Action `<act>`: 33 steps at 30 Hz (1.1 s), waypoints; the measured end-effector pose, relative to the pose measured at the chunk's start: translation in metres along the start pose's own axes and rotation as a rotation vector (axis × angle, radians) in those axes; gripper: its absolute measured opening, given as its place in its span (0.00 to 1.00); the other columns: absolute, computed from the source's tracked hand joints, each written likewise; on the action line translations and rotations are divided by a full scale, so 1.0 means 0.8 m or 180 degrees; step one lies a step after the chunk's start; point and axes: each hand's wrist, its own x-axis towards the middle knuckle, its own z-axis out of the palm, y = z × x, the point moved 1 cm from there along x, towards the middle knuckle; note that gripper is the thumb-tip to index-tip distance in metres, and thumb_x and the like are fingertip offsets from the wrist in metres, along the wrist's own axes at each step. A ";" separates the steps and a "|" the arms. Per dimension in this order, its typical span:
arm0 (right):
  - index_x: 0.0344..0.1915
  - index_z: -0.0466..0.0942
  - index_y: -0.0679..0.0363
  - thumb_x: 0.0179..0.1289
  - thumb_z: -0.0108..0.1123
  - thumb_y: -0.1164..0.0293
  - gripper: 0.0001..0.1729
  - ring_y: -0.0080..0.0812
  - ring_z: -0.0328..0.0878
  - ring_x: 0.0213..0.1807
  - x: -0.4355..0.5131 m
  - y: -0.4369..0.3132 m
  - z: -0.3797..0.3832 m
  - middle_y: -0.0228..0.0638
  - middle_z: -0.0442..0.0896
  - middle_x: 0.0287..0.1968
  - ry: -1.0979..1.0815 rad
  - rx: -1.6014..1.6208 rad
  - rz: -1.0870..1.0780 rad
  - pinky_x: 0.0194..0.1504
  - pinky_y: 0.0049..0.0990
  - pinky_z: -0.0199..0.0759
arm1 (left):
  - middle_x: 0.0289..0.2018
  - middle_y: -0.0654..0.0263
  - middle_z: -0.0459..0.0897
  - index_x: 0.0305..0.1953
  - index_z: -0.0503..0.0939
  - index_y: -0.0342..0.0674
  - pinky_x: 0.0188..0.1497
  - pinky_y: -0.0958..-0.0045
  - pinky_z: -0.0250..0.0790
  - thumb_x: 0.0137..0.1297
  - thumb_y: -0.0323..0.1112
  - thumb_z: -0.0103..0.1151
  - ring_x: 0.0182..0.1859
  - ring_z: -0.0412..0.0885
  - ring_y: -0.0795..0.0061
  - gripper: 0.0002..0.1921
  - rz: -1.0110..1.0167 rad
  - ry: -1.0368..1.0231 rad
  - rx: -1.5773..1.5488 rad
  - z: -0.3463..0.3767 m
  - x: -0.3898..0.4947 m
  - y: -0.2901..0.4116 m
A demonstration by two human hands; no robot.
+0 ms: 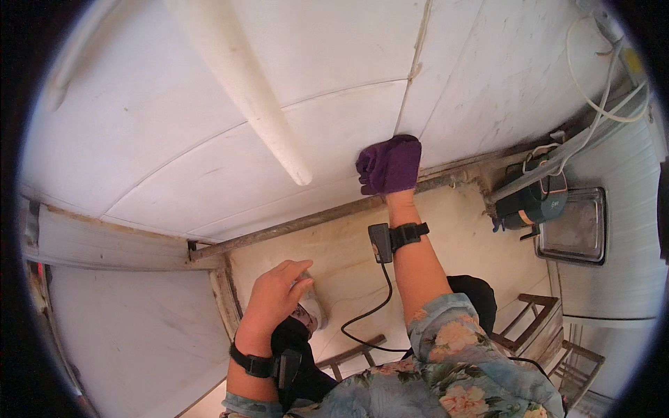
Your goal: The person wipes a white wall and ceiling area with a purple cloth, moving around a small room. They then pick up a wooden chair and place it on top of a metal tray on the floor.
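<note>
My right hand [389,164] is wrapped in, or gripping, a folded purple cloth [402,162] and presses it to the white wall panels [334,141], just above a brown pipe. The cloth hides most of the fingers. My left hand [279,287] hangs lower on the left, above my foot, with nothing in it that I can see and the thumb apart from the fingers. Each wrist bears a black strap with a small device; a cable runs from the right one [380,243].
A brown pipe [313,217] runs along the foot of the panels. A white tube [256,99] juts in from above. To the right are a black appliance [533,193], a metal tray [601,224], white cables [601,109] and wooden stools [533,334].
</note>
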 end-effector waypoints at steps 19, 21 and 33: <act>0.14 0.79 0.46 0.35 0.68 0.60 0.07 0.45 0.74 0.24 -0.067 -0.138 0.226 0.36 0.79 0.18 -0.2148 -0.5598 -0.2251 0.34 0.40 0.63 | 0.38 0.56 0.83 0.51 0.80 0.40 0.41 0.61 0.74 0.64 0.34 0.62 0.40 0.83 0.54 0.15 0.0031 0.0128 0.0044 0.006 -0.001 -0.004; 0.23 0.82 0.50 0.43 0.67 0.63 0.06 0.44 0.76 0.31 -0.062 -0.158 0.259 0.39 0.82 0.26 -0.1994 -0.4992 -0.2765 0.37 0.42 0.67 | 0.38 0.56 0.83 0.51 0.80 0.40 0.41 0.60 0.74 0.63 0.34 0.62 0.40 0.83 0.54 0.15 0.0012 0.0109 0.0046 0.006 -0.002 -0.006; 0.51 0.76 0.64 0.77 0.45 0.63 0.17 0.38 0.80 0.49 -0.068 -0.030 0.161 0.41 0.82 0.47 -0.1054 0.0650 0.0119 0.55 0.38 0.77 | 0.39 0.55 0.83 0.52 0.80 0.40 0.41 0.63 0.75 0.63 0.31 0.63 0.39 0.85 0.58 0.15 0.0042 0.0126 0.0165 -0.002 -0.009 -0.006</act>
